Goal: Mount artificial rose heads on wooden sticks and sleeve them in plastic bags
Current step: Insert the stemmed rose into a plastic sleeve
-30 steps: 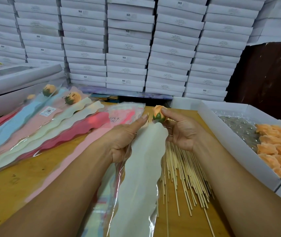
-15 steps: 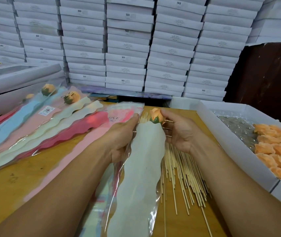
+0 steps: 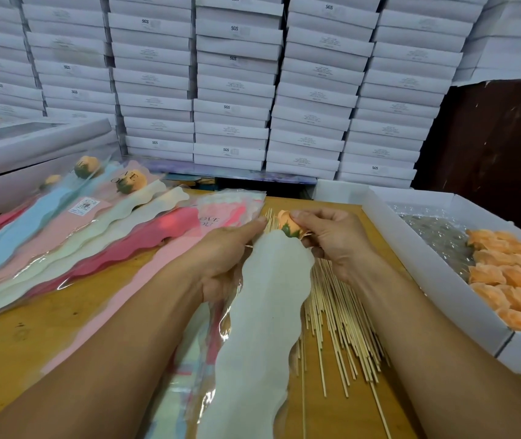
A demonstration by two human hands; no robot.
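My right hand (image 3: 335, 242) pinches an orange rose head (image 3: 288, 224) with a green base, held at the mouth of a pale white wavy plastic sleeve (image 3: 262, 315). My left hand (image 3: 224, 258) grips the sleeve's left edge near its top. The stick under the rose is hidden inside the sleeve. A loose pile of wooden sticks (image 3: 338, 318) lies on the wooden table (image 3: 62, 324) under my right hand. An open white box (image 3: 440, 280) on the right holds several orange rose heads (image 3: 512, 280).
Sleeved roses (image 3: 126, 198) in blue, pink, cream and red bags fan out on the left. A stack of unused sleeves (image 3: 230, 207) lies behind my left hand. Stacked white boxes (image 3: 234, 90) wall the back; a long white box (image 3: 31, 153) sits far left.
The rose head has sunk slightly toward the sleeve's mouth, and my left hand has closed up along the sleeve's edge.
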